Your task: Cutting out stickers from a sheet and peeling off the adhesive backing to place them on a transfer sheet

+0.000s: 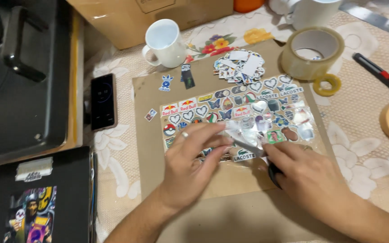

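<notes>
Sticker sheet (pixel 230 112) on cardboard: left hand (pixel 190 164) pinches clear film (pixel 241 135) at the sheet's near edge; right hand (pixel 309 175) grips a dark object, steadying film. Peeling underway; slow pull needed.

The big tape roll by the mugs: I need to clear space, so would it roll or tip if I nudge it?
The tape roll lies flat on its side on the tablecloth, so it would likely slide, not roll. It looks wide and low, so tipping seems unlikely. Its hollow core suggests it is fairly light.
</notes>
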